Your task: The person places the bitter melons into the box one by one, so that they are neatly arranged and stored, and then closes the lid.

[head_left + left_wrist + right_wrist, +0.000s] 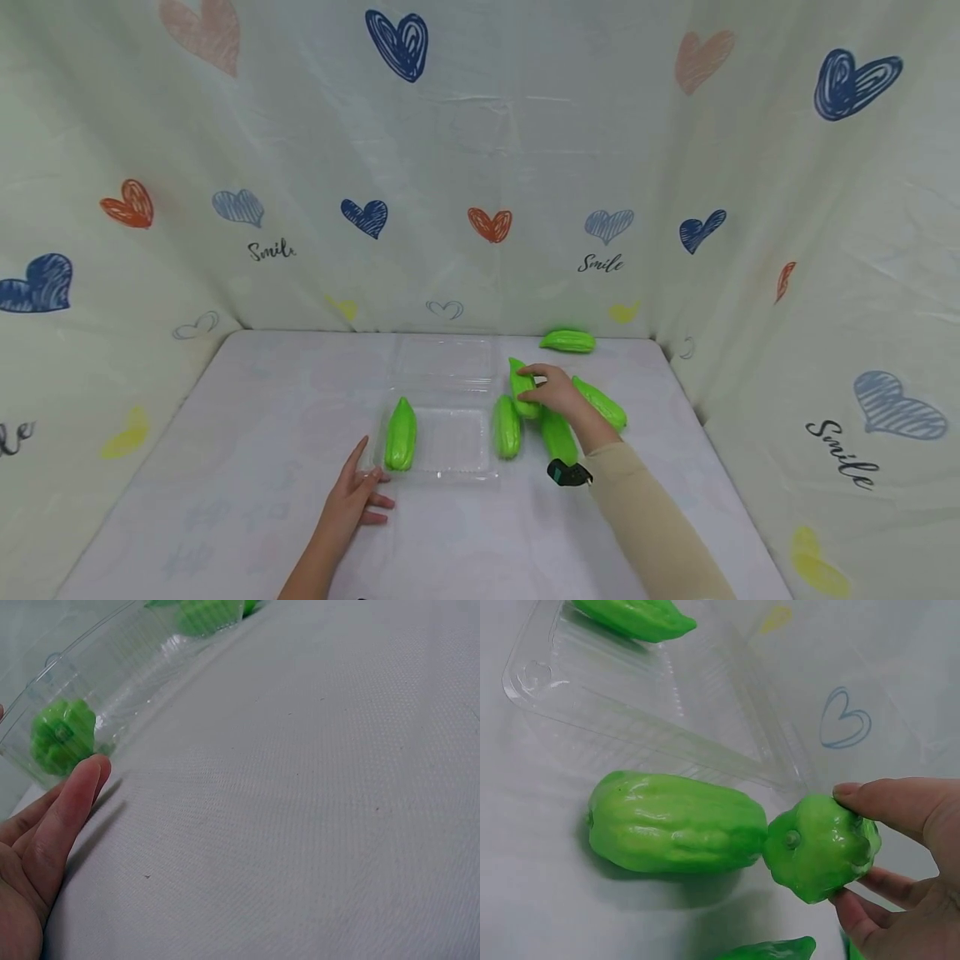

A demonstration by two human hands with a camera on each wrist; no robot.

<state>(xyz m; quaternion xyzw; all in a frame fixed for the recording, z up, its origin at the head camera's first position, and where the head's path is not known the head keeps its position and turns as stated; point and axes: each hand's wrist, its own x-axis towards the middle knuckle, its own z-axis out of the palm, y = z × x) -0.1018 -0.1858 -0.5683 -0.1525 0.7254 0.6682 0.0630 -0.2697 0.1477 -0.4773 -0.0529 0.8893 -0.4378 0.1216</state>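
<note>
A clear plastic clamshell box (452,442) lies on the white table with its lid folded back. One green bitter melon (401,435) lies along the left side of its tray. At the tray's front left corner is my left hand (351,493), fingers fairly straight, a fingertip right at the wall in the left wrist view. My right hand (553,390) pinches another bitter melon (821,847) between thumb and fingers, just right of the box. Directly below it in the head view, a further bitter melon (676,823) lies against the box's right side.
More bitter melons lie to the right: one beneath my right wrist (558,437), one beyond it (600,404), and one near the table's back edge (567,341). A white curtain (495,167) printed with hearts encloses the back and sides. A dark wrist device (568,473) sits under my right forearm.
</note>
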